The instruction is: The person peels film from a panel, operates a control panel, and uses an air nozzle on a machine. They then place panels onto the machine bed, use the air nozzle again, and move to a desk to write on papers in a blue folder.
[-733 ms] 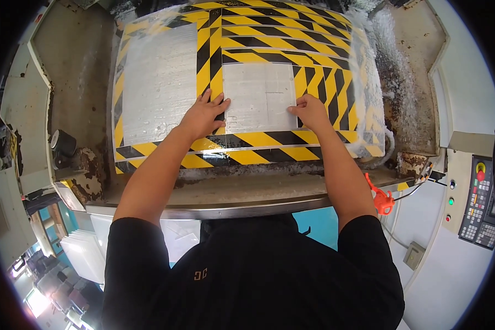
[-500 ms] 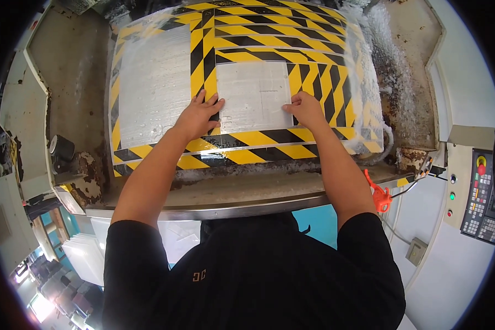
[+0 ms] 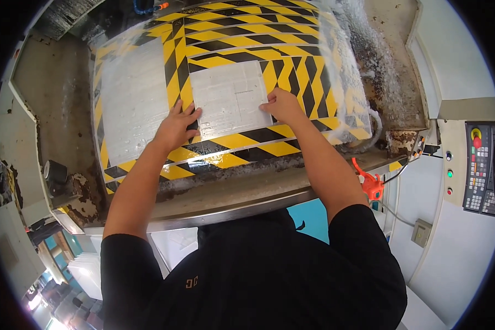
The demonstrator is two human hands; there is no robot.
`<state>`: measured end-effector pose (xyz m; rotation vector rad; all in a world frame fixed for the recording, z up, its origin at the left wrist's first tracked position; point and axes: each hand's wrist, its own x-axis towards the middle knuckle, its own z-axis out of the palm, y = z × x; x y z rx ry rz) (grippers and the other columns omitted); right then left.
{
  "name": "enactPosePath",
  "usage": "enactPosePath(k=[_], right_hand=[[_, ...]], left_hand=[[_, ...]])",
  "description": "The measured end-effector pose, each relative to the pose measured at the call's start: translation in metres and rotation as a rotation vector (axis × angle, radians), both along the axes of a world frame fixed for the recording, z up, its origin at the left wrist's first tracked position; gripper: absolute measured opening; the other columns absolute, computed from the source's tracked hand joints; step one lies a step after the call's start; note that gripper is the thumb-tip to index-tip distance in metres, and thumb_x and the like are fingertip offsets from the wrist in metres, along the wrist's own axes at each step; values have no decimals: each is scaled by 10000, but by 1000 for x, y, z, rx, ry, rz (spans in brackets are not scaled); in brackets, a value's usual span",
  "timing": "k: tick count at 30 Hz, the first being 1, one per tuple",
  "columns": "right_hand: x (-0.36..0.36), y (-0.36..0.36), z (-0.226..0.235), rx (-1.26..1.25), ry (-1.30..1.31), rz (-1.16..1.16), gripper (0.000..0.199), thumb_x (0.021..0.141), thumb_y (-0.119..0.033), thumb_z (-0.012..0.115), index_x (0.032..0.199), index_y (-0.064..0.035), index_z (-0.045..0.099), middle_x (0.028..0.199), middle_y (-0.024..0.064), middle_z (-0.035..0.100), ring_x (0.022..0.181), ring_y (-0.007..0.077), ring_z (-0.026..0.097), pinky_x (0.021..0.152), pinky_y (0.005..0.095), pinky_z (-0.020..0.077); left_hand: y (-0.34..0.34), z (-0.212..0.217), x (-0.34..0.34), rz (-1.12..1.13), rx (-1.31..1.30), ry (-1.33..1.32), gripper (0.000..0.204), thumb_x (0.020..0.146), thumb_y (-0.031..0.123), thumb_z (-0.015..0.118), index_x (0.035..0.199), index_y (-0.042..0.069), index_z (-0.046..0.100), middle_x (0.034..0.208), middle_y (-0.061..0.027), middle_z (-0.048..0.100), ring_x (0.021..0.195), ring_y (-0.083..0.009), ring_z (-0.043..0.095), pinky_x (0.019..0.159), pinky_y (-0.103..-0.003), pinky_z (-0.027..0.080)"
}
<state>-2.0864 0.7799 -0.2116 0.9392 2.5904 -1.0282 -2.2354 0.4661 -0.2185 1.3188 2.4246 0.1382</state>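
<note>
A pale, see-through-looking flat sheet (image 3: 228,91) lies on a bed covered with yellow-and-black striped tape (image 3: 258,39). My left hand (image 3: 176,127) rests at the sheet's left edge, palm down, its fingers spread across the tape and the thumb near the edge. At the right edge, my right hand (image 3: 283,106) has its fingers curled together, the thumb tip against the sheet's border. Whether anything is pinched between those fingers is hidden. Left of the striped band lies a larger pale, wet-looking panel (image 3: 135,93).
White wet shavings (image 3: 363,55) pile along the bed's right side. A metal ledge (image 3: 242,208) runs before me. An orange spray gun (image 3: 373,187) hangs at the right, near a control panel (image 3: 481,170). A dark cylinder (image 3: 55,172) stands at the left.
The whole view has turned and shifted, so the bed appears farther left and tilted. Both hands keep nearly the same places at the sheet's two edges.
</note>
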Motion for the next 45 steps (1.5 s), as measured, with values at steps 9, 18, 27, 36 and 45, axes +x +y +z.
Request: enactPosePath(k=[9,18,27,36,45], right_hand=[[10,3,22,-30,12,-26,449,802,-278,847,1115,0,686,1043,151,724,952,274,703,837,360,555],[191,126,265,358,752,-591,400,1028,-332,587,1186,15,711,1086,137,746,1030,199,676,924,342,500],[310,289,132,894,-22,-646,852,974,-678,435,1312,98,531,1297,354,595,1212,483,590,1026,524,465],[383,242,88,731,152,-833,791,971,-576,534,1387,93,469,1340,347,559,1197,467,602,1050,550,443],[588,-28,-90,295,122,-788,724,1017,-576,449,1443,9,477,1443,295,507,1348,443,480,1128,519,392]], left_hand=[[9,2,2,-16,18,-5,718,826,282,806,1481,220,518,1579,-61,444,1507,-397,282,1191,-443,372],[-17,-22,-10,-21,142,-58,718,751,170,828,1415,133,558,1490,-152,525,1405,-492,390,1141,-477,415],[16,5,3,-24,46,-39,744,746,111,853,1425,84,548,1523,-171,493,1459,-437,356,1160,-436,398],[41,21,11,-91,-149,80,676,819,200,769,1443,89,533,1541,-229,443,1438,-446,385,1149,-451,410],[96,106,193,-219,252,-420,664,968,158,611,1560,5,352,1629,-230,318,1513,-332,315,1219,-394,249]])
